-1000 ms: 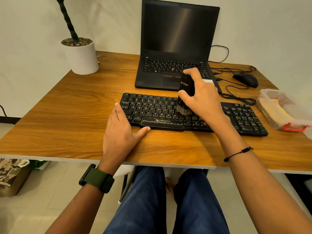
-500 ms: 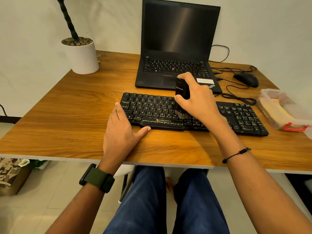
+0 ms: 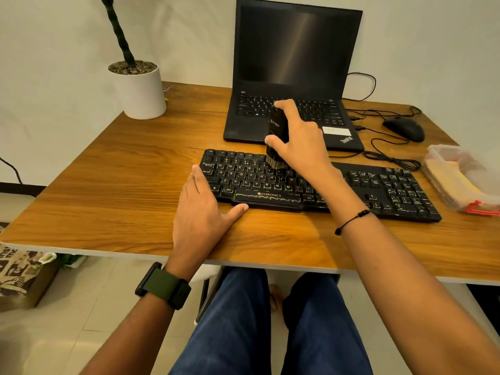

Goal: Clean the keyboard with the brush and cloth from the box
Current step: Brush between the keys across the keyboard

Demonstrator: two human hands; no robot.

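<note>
A black keyboard [image 3: 378,190] with dusty keys lies across the wooden table [image 3: 121,190]. My right hand [image 3: 300,142] grips a black brush [image 3: 277,136] held upright, its bristles down on the upper key rows left of the keyboard's middle. My left hand [image 3: 203,215] lies flat on the table, fingers straight against the keyboard's left end, thumb along its front edge. At the far right stands a clear plastic box [image 3: 435,152] with a red latch, holding a folded yellow cloth [image 3: 454,182].
A black laptop [image 3: 295,77] stands open behind the keyboard. A black mouse [image 3: 404,128] and loose cables [image 3: 389,158] lie to its right. A white plant pot [image 3: 140,90] sits at the table's back left. My knees are under the front edge.
My right hand has swept the brush left and away from me, from the lower middle keys up to the top rows. My left hand has stayed in place.
</note>
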